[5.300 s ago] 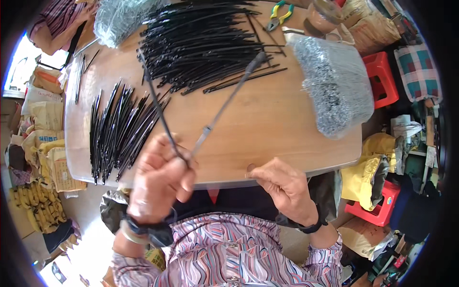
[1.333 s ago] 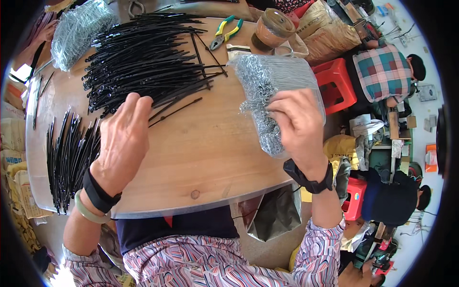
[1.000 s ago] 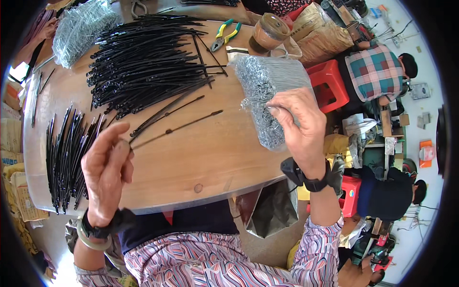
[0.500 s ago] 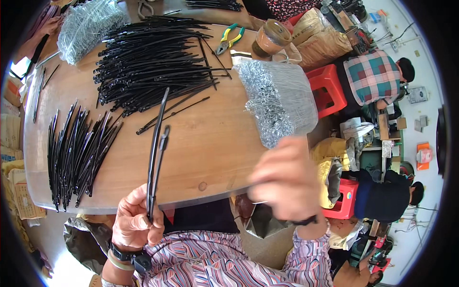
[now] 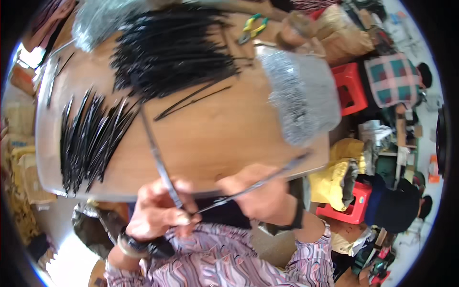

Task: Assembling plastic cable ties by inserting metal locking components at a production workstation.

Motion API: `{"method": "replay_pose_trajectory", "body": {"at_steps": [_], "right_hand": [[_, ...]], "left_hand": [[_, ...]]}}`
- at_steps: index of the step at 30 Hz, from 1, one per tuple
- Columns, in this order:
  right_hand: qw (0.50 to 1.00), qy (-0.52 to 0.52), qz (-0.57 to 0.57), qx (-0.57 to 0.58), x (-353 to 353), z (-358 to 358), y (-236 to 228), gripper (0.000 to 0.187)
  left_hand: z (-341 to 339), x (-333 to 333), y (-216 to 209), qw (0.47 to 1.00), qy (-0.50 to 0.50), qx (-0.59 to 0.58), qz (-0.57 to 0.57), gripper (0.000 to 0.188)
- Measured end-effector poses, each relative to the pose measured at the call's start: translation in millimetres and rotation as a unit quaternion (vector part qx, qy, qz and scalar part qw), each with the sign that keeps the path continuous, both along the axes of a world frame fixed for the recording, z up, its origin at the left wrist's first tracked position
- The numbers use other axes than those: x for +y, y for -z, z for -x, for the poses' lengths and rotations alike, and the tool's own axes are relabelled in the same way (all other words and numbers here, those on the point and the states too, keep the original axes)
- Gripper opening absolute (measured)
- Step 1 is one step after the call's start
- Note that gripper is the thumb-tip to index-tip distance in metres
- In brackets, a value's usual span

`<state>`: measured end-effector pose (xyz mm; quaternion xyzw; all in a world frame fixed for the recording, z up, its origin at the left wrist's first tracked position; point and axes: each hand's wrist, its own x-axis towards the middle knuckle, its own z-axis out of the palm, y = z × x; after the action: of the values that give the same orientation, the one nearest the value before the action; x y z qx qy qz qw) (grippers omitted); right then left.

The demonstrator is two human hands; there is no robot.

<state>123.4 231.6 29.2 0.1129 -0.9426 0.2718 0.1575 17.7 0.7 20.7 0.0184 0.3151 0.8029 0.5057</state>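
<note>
My left hand is closed, its thumb and fingers pinching the near ends of two thin black strips with small clip-like fittings. One black strip points away from me over the table; the second strip slants up to the right, so the two form a V. My right hand is curled right at the second strip, which crosses in front of it. Motion blurs its fingers, and I cannot make out what is in them. Beyond lie a large heap of black strips and a smaller spread of glossy black strips.
On the wooden table lie a plastic bag of metal wire pieces, yellow-green pliers, a brown jar and another clear bag. Two co-workers sit on red stools at the right. A yellow sack stands beside the table.
The two strips, nearly parallel before, have spread into a V, one swinging right. My right hand has moved left, close to my left hand. The whole view has shifted slightly.
</note>
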Motion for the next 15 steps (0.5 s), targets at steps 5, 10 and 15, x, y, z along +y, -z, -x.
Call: {"method": "replay_pose_trajectory", "body": {"at_steps": [5, 10, 15], "right_hand": [[0.936, 0.058, 0.305, -0.165, -11.8, 6.3, -15.6, 0.019], [0.931, 0.014, 0.339, -0.131, -15.1, 6.7, -7.8, 0.025], [0.946, 0.026, 0.284, -0.154, -19.0, 7.2, -9.4, 0.022]], "left_hand": [[5.1, 19.5, 10.4, 0.996, 0.087, 0.026, 0.024, 0.060], [4.3, 27.0, 14.7, 0.995, 0.093, 0.009, 0.021, 0.061], [3.8, 25.5, 20.5, 0.995, 0.098, -0.011, 0.016, 0.061]]}}
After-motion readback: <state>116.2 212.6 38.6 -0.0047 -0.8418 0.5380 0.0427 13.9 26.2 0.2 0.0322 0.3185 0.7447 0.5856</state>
